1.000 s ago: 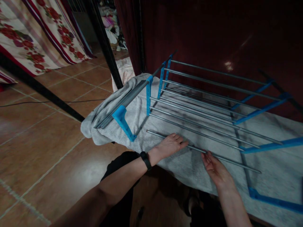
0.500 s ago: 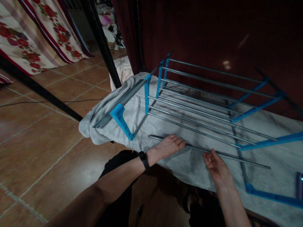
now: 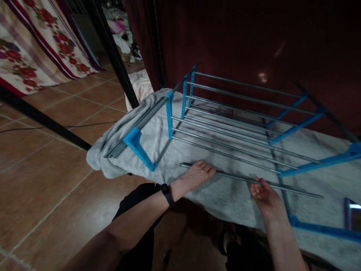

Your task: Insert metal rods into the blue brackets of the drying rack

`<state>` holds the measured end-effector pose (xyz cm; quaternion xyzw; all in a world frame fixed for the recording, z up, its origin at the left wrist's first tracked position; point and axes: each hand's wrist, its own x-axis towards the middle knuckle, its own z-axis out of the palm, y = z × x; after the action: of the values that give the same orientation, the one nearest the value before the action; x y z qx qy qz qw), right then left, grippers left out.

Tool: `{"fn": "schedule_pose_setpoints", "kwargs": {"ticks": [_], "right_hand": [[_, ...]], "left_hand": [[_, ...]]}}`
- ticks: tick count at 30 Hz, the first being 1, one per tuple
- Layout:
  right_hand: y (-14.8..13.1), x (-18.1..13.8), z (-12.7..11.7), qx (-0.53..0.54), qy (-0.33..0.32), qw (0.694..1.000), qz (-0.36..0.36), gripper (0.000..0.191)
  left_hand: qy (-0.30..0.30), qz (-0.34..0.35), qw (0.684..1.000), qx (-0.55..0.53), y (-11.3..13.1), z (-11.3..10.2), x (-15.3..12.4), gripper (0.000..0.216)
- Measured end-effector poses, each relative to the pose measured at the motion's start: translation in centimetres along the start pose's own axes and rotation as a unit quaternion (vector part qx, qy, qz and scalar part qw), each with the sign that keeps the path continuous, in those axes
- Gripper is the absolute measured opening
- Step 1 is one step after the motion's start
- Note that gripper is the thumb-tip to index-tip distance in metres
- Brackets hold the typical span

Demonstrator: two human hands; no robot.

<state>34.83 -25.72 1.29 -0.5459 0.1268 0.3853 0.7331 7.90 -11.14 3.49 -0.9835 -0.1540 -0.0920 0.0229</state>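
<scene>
A loose grey metal rod (image 3: pixel 234 177) lies across a grey towel (image 3: pixel 225 195) at the table's near side. My left hand (image 3: pixel 196 175), a black band on its wrist, rests on the rod's left part with fingers stretched flat over it. My right hand (image 3: pixel 265 195) touches the rod further right, fingertips curled lightly at it. Beyond the rod stands a drying rack (image 3: pixel 231 120) of parallel metal bars in blue plastic side pieces.
A blue plastic bracket (image 3: pixel 138 146) with a bundle of grey rods lies at the towel's left end. Another blue bar (image 3: pixel 324 229) lies near right, beside a phone (image 3: pixel 352 212). Tiled floor, black poles and flowered fabric (image 3: pixel 34 56) are left; a dark red curtain is behind.
The rod has slid to the right along the towel with both hands on it. The view has shifted, bringing the phone into sight at the right edge.
</scene>
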Motion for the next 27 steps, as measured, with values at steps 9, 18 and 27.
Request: {"fn": "schedule_pose_setpoints", "kwargs": {"ticks": [9,18,27], "right_hand": [[-2.9,1.7,-1.9,0.004,0.002,1.000,-0.026,0.015],[-5.3,2.8,-3.5,0.057,0.044,0.997,-0.032,0.021],[-5.8,2.3,-3.7,0.112,0.045,0.992,-0.046,0.019]], "left_hand": [[-0.030,-0.088,0.995,-0.022,-1.6,0.3,0.0,0.030],[-0.036,-0.213,0.975,-0.046,-5.2,-0.3,-1.1,0.039],[-0.066,-0.364,0.929,-0.007,-7.3,-0.6,-2.1,0.030]]}}
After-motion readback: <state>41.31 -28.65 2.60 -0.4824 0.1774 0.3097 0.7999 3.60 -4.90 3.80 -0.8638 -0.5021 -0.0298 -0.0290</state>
